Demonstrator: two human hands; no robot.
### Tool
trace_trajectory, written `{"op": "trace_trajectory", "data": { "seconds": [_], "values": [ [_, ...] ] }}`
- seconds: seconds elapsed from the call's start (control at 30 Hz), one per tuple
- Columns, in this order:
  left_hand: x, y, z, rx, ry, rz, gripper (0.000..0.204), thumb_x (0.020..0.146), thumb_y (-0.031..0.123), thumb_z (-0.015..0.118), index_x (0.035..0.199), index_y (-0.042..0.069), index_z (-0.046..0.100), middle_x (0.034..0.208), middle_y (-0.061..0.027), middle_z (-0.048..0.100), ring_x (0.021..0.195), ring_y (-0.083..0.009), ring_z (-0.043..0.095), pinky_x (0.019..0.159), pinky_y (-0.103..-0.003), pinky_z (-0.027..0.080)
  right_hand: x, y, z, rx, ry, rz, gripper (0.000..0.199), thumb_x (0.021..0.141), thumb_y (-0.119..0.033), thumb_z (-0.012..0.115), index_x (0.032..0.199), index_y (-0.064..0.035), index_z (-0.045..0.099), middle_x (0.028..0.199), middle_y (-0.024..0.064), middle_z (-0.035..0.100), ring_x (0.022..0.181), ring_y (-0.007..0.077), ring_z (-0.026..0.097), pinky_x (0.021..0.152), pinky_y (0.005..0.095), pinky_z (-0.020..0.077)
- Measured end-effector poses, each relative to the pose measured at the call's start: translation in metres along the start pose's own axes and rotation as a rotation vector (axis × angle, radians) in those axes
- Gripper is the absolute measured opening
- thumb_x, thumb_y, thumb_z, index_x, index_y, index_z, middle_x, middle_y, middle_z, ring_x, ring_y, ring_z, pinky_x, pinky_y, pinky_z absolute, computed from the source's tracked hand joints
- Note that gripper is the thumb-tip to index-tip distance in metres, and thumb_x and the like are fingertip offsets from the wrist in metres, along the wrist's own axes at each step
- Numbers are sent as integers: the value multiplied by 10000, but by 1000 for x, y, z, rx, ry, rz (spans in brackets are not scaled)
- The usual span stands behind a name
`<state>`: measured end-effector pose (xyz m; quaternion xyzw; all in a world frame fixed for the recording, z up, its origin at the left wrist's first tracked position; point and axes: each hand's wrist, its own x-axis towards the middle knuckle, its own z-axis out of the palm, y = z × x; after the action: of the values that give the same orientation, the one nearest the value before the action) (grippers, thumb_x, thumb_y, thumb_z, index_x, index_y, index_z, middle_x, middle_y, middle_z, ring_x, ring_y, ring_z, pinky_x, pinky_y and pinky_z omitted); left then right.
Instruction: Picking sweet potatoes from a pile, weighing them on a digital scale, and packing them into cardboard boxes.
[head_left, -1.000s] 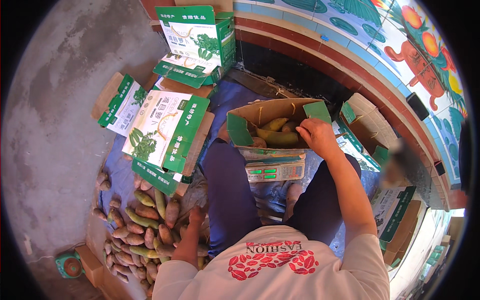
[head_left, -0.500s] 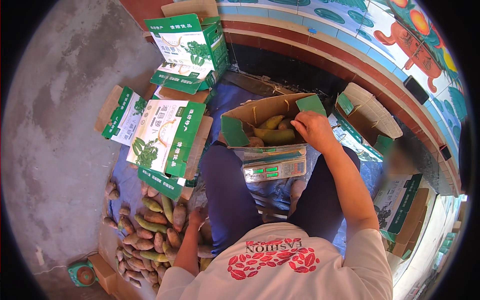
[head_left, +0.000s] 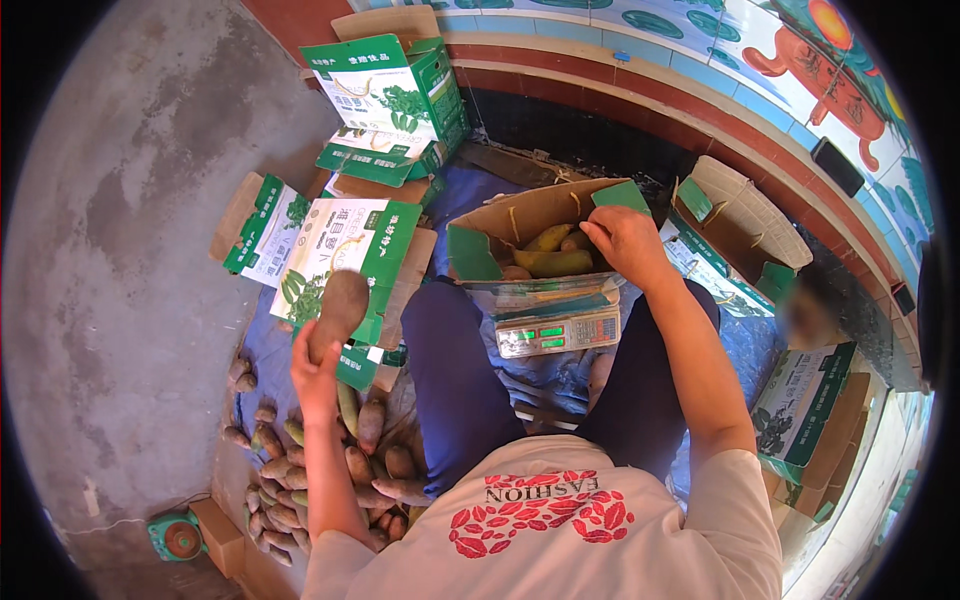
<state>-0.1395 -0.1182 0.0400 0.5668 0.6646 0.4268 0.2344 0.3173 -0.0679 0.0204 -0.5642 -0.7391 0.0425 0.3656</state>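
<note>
Raised over the pile at the left, my left hand [head_left: 316, 372] grips a long brown root vegetable [head_left: 342, 306], its thick end pointing up and away. Below that arm lies a heap of similar brown and greenish root vegetables [head_left: 290, 486]. Between my knees an open cardboard carton [head_left: 545, 292] with green end flaps rests on a digital scale [head_left: 558, 333] with lit green displays. Several yellow-green and brown roots [head_left: 555, 262] lie inside the carton. My right hand [head_left: 628, 246] is closed at the carton's right end, pinching its upper edge; the fingertips are partly hidden.
White-and-green cartons [head_left: 335, 250] stand at the left, with more stacked behind [head_left: 385, 95]. Another open carton [head_left: 745, 235] sits at the right, and one more [head_left: 803, 405] nearer me. A blue tarp [head_left: 262, 345] covers the floor. A small green round device [head_left: 176, 537] is at lower left.
My left hand has risen from the heap, bringing up a brown root vegetable, now in front of the left carton. My right hand stays at the carton's edge. The view has shifted slightly.
</note>
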Motion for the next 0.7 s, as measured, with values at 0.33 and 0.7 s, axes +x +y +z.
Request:
{"op": "trace_trajectory", "data": {
  "seconds": [0.33, 0.7],
  "values": [
    [42, 109, 108, -194, -587, 191, 447, 799, -26, 638, 1229, 48, 543, 1155, -83, 583, 1058, -158, 551, 933, -290, 431, -6, 4, -14, 10, 24, 52, 203, 855, -209, 618, 762, -31, 586, 739, 144, 604, 724, 348, 597, 639, 427, 466],
    [60, 81, 216, 30, -623, 534, 508, 757, 50, 680, 1244, 58, 537, 1246, -171, 565, 1184, -323, 517, 1001, -368, 405, -9, 6, -16, 26, 46, 67, 202, 849, -203, 622, 752, -30, 581, 737, 144, 604, 723, 346, 599, 636, 429, 467]
  ]
}}
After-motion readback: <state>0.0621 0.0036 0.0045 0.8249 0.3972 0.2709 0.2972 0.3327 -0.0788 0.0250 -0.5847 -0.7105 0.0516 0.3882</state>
